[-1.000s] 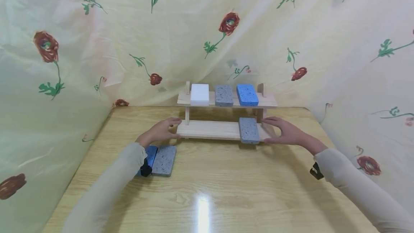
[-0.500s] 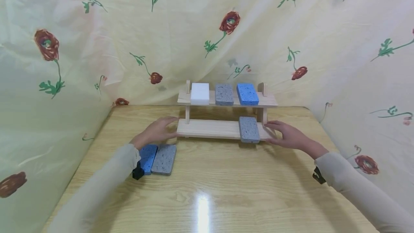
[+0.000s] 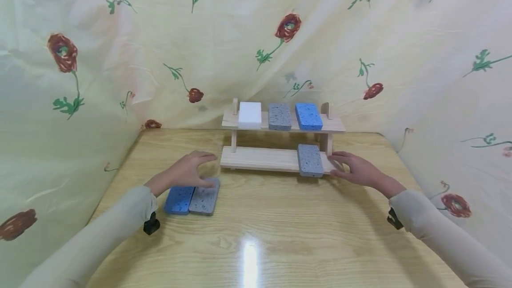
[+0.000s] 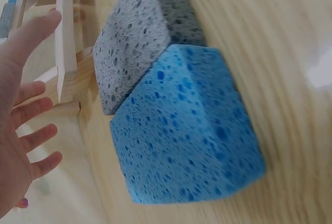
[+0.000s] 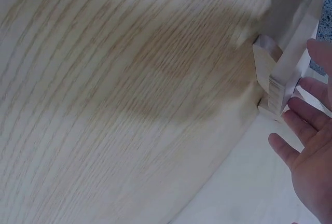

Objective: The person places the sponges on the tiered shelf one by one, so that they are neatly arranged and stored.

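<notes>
Shelf (image 3: 258, 158), wooden, set on the table (image 3: 296, 234), one gray sponge (image 3: 310, 160) borne on the lower tier. Left hand (image 3: 185, 171): fingers were spread, empty. Right hand (image 3: 356, 169): fingers were relaxed about the shelf's end, unclenched. Light, level handling was judged best. No lettering was found.

Lower shelf (image 3: 264, 157) free between left post (image 3: 234, 140) and grey sponge (image 3: 310, 160).

Lower-left gray sponge (image 3: 204, 202): partly behind the left hand (image 3: 182, 172).
Right hand (image 5: 316, 159): cut off by its wrist view's edge.
Wooden shelf (image 4: 65, 42): cropped in left-wrist view.
</notes>
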Demonstrator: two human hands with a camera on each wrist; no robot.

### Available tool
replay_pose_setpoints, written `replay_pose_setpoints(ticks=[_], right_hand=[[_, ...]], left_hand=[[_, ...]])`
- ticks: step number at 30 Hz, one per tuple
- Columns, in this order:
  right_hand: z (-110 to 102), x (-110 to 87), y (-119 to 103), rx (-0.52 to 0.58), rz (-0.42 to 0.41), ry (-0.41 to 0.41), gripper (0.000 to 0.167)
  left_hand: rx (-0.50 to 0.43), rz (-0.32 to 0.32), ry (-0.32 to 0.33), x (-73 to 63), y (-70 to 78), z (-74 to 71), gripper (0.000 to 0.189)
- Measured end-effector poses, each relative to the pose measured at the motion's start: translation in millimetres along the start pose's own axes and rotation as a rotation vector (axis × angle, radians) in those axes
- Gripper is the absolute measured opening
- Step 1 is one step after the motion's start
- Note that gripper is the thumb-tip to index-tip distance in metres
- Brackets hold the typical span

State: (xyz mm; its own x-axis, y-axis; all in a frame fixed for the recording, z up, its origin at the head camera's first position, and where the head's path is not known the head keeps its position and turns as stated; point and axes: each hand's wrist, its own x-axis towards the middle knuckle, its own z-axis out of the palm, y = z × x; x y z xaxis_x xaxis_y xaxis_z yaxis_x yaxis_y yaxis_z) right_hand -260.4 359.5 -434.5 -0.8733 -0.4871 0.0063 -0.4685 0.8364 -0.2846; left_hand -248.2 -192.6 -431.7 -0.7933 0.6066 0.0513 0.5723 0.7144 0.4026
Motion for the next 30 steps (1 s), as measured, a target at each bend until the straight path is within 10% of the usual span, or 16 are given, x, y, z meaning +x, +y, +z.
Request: replay_pose_setpoints(ticks=[30], right_hand=[[2, 1.6, 5, 0.030, -0.024, 0.026, 0.048]], left_hand=[[0.078, 0.093, -0.125, -31.9, -3.7, 13.5, 0.116]])
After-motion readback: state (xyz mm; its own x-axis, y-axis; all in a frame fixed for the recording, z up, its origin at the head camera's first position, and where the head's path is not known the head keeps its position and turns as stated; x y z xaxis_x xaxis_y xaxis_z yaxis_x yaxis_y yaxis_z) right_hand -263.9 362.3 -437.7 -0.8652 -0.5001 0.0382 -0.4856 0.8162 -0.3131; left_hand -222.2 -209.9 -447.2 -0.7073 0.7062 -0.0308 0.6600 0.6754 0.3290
